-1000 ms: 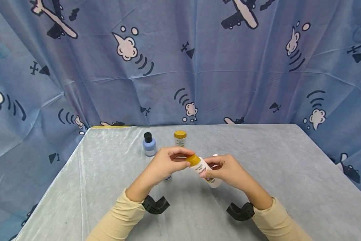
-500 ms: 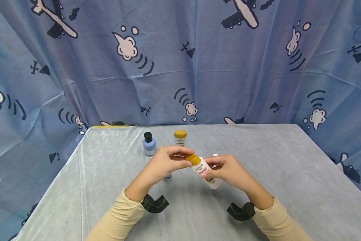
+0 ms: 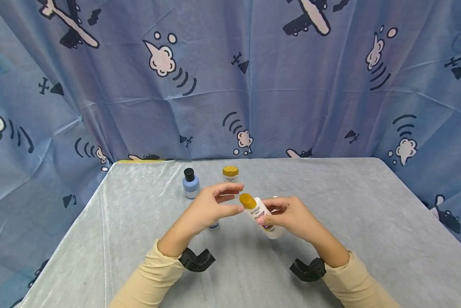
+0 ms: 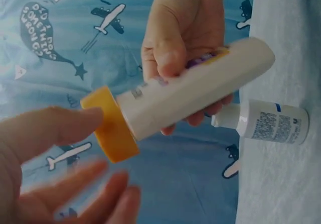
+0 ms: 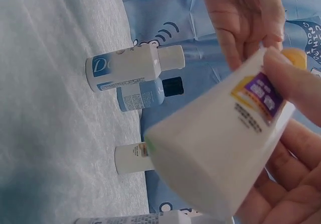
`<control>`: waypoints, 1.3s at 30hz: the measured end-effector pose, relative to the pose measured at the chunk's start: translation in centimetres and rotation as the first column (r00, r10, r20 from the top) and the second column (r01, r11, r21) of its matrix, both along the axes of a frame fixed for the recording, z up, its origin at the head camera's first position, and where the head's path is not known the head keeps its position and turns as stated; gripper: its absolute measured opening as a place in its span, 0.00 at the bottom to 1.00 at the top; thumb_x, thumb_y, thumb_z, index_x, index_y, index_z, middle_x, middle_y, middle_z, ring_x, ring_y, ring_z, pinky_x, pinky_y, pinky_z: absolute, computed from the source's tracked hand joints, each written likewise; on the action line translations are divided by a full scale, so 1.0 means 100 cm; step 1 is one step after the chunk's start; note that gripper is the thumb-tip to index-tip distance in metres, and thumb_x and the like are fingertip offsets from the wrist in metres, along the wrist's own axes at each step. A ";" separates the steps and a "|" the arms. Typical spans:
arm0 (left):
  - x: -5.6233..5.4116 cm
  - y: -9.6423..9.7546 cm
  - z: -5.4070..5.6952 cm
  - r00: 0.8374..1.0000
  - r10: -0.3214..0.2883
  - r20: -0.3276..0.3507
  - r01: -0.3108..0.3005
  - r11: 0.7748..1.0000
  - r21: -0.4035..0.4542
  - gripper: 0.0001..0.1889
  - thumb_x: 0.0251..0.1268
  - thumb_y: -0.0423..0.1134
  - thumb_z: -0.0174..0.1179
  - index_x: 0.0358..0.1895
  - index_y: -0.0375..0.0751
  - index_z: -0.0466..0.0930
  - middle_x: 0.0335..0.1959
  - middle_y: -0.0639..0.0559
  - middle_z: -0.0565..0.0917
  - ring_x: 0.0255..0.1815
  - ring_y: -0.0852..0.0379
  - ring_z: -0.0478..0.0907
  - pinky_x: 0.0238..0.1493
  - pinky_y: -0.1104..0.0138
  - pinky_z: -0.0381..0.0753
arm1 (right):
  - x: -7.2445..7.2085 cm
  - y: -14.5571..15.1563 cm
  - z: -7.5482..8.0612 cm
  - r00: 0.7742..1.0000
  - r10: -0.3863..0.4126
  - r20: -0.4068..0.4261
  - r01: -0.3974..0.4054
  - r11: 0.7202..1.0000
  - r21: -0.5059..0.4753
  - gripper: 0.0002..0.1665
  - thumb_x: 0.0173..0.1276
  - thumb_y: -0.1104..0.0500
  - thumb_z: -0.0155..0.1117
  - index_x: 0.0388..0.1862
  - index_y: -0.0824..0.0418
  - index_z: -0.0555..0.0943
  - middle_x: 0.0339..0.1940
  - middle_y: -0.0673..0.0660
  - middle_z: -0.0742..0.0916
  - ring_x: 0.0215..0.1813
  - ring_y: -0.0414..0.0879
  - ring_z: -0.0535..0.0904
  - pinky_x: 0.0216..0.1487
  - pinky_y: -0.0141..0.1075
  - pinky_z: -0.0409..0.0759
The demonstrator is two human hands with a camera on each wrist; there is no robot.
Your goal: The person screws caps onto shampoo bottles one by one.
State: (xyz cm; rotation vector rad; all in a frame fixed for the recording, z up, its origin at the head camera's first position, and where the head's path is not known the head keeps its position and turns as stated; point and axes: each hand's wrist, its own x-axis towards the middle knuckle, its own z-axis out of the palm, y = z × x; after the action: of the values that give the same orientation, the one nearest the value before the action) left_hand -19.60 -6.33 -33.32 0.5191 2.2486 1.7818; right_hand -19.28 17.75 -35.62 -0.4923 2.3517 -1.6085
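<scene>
A white bottle with a yellow cap is held tilted above the table, its cap end up and to the left. My right hand grips the bottle's body, thumb over the label and fingers behind. Beside the cap is my left hand, its thumb and fingers spread apart. In the left wrist view its thumb overlaps the cap, while the other fingers are blurred and away from it; whether the thumb touches cannot be told. The right wrist view shows the bottle's purple and yellow label.
On the table stand a blue bottle with a black cap and another yellow-capped bottle. My left hand mostly hides a white bottle with a blue label. Another white bottle stands behind my right hand. A patterned curtain hangs behind.
My left hand's fingers have come off the yellow cap and spread apart. My right hand keeps its grip on the bottle, nearly still.
</scene>
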 end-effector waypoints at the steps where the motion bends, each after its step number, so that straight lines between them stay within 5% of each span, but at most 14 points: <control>1: 0.000 0.000 0.001 0.999 0.037 0.023 -0.037 0.999 -0.007 0.27 0.59 0.35 0.70 0.63 0.41 0.77 0.63 0.46 0.80 0.64 0.46 0.78 0.61 0.61 0.81 | 0.000 0.000 0.000 1.000 -0.017 0.000 0.017 1.000 -0.003 0.27 0.59 0.58 0.76 0.55 0.70 0.83 0.43 0.65 0.89 0.38 0.46 0.87 0.38 0.36 0.86; 5: 0.001 0.003 0.003 0.990 0.130 0.062 -0.130 0.992 0.001 0.27 0.55 0.39 0.74 0.60 0.42 0.79 0.55 0.46 0.84 0.55 0.51 0.82 0.57 0.62 0.83 | 0.001 -0.002 0.001 0.998 -0.067 0.007 0.067 0.998 -0.018 0.28 0.59 0.59 0.76 0.56 0.71 0.82 0.43 0.65 0.89 0.37 0.46 0.88 0.38 0.36 0.87; 13: 0.000 0.009 -0.002 0.984 0.171 0.058 -0.172 0.985 0.009 0.19 0.56 0.39 0.74 0.51 0.39 0.84 0.43 0.47 0.88 0.40 0.61 0.83 0.48 0.66 0.84 | 0.002 -0.006 -0.001 0.996 -0.095 -0.005 0.095 0.996 -0.007 0.27 0.58 0.59 0.77 0.55 0.69 0.83 0.42 0.64 0.90 0.35 0.44 0.87 0.35 0.37 0.87; 25: 0.001 0.009 -0.003 0.993 0.112 0.045 -0.113 0.993 0.020 0.19 0.56 0.35 0.72 0.52 0.37 0.84 0.43 0.44 0.88 0.42 0.61 0.84 0.48 0.66 0.85 | 0.003 -0.007 -0.002 0.995 -0.079 -0.058 0.081 0.996 0.034 0.26 0.58 0.57 0.77 0.53 0.67 0.85 0.42 0.63 0.89 0.36 0.45 0.87 0.34 0.35 0.86; 39: 0.002 0.005 -0.002 1.000 0.012 0.008 -0.012 1.000 0.010 0.22 0.59 0.33 0.69 0.58 0.39 0.83 0.55 0.41 0.85 0.47 0.53 0.86 0.51 0.64 0.86 | 0.003 -0.006 -0.001 0.997 -0.060 -0.040 0.061 0.998 0.034 0.26 0.58 0.57 0.77 0.53 0.67 0.85 0.41 0.63 0.90 0.35 0.45 0.87 0.34 0.36 0.86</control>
State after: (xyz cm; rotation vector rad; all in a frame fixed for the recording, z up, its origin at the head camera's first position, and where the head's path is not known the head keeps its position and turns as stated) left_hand -19.43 -5.87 -33.52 0.5004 2.2436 1.7983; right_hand -18.97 17.11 -35.76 -0.4527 2.4414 -1.5939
